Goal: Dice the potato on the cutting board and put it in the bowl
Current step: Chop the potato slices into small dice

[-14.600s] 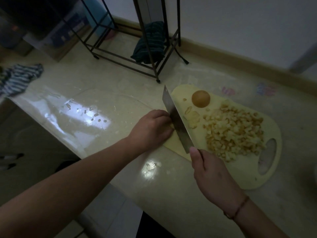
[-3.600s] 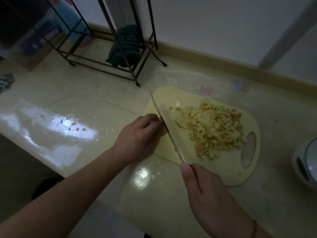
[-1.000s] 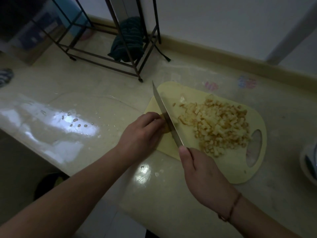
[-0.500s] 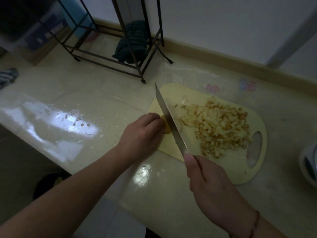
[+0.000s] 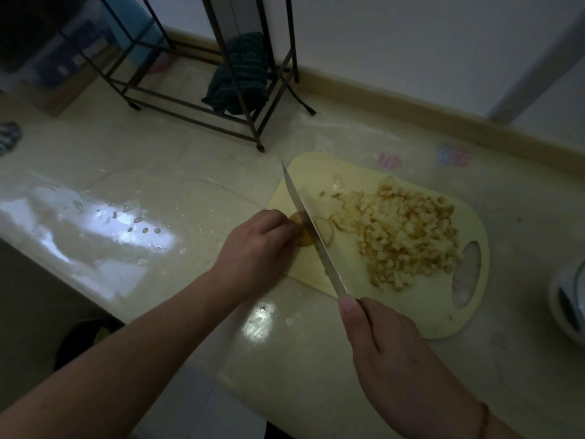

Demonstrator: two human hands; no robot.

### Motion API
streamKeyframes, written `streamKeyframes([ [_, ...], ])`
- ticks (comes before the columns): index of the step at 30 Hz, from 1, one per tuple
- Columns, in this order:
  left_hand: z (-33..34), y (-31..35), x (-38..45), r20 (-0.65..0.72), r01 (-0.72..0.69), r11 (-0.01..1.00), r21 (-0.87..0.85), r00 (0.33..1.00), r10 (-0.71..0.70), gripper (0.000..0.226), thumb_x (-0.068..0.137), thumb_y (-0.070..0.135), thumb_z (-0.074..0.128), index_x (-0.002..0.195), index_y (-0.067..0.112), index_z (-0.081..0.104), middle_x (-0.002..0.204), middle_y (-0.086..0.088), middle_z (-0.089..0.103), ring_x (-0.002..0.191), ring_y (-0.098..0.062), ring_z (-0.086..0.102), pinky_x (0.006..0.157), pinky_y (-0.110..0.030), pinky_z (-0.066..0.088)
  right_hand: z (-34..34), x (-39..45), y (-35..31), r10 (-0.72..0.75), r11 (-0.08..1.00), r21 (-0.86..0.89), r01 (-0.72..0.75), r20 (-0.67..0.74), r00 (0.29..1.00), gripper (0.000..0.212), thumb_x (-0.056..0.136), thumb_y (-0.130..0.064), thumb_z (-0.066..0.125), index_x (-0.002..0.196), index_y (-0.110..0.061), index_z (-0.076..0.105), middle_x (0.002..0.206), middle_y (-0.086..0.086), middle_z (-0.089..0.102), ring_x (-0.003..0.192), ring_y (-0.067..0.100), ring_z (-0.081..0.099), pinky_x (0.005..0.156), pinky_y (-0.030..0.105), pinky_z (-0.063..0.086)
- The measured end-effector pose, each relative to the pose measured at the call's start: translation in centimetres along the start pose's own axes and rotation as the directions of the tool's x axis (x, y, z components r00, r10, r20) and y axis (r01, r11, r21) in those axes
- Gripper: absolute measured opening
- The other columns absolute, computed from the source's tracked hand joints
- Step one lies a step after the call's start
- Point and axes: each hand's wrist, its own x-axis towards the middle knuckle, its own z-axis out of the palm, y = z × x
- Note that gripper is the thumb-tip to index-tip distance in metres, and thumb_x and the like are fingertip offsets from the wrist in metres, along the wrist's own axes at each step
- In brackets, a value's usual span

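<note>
A pale yellow cutting board (image 5: 319,172) lies on the counter. On its right half sits a heap of diced potato (image 5: 402,236). At the board's left edge my left hand (image 5: 258,248) holds a small potato end (image 5: 302,239) with curled fingers. My right hand (image 5: 389,350) grips the handle of a knife (image 5: 311,229), whose blade stands edge-down in the potato end. A thin round slice (image 5: 324,232) lies flat just right of the blade. A white bowl-like vessel (image 5: 569,302) shows at the right frame edge.
A dark metal rack (image 5: 221,99) with a dark green cloth (image 5: 240,77) stands behind the board. Water drops and glare mark the wet counter (image 5: 126,229) to the left. The counter's front edge runs under my forearms. A striped cloth (image 5: 8,137) lies far left.
Over the last second the knife came down through the potato end, and a thin round slice now lies right of the blade. The half potato seen earlier has been reduced to this small end.
</note>
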Motion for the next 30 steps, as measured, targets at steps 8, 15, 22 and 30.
streamKeyframes([
  [8,0.2,-0.6,0.0,-0.056,-0.029,0.999,-0.015,0.998,0.028,0.025,0.093,0.019,0.061,0.101,0.002,0.078,0.088,-0.013,0.07,0.074,-0.03,0.068,0.058,-0.037,0.055,1.3,4.5,-0.1,0.007,1.0,-0.013,-0.007,0.021,1.0,0.049,0.097,-0.047,0.029,0.058,-0.02,0.042,0.052,-0.003,0.045,0.054,0.003,0.049,0.054,0.017,0.037],
  [15,0.3,-0.6,-0.3,-0.074,-0.01,1.0,-0.013,0.997,0.009,0.022,0.092,0.019,0.065,0.098,0.004,0.079,0.091,-0.012,0.071,0.075,-0.029,0.069,0.059,-0.035,0.056,0.5,3.7,1.2,0.038,0.997,0.067,-0.037,-0.021,0.999,0.058,0.082,-0.064,0.024,0.062,-0.016,0.048,0.051,-0.002,0.049,0.047,0.009,0.047,0.051,0.029,0.037],
  [22,-0.4,-0.5,-0.2,-0.066,-0.025,1.0,-0.008,0.997,0.025,0.019,0.092,0.018,0.066,0.093,0.003,0.078,0.094,-0.011,0.071,0.078,-0.026,0.068,0.061,-0.034,0.056,0.3,2.6,-0.7,-0.036,0.997,0.066,0.037,-0.02,0.999,0.06,0.086,-0.068,0.023,0.063,-0.018,0.048,0.053,-0.001,0.052,0.051,0.011,0.049,0.059,0.036,0.042],
  [30,-0.3,-0.4,-0.2,-0.03,0.005,1.0,-0.003,1.0,-0.006,0.013,0.09,0.014,0.069,0.091,0.006,0.078,0.094,-0.008,0.072,0.076,-0.027,0.069,0.059,-0.036,0.056,0.6,1.7,-1.1,-0.087,0.996,-0.004,0.087,-0.03,0.996,0.05,0.081,-0.065,0.021,0.064,-0.024,0.045,0.054,-0.005,0.048,0.062,0.008,0.049,0.063,0.026,0.036],
])
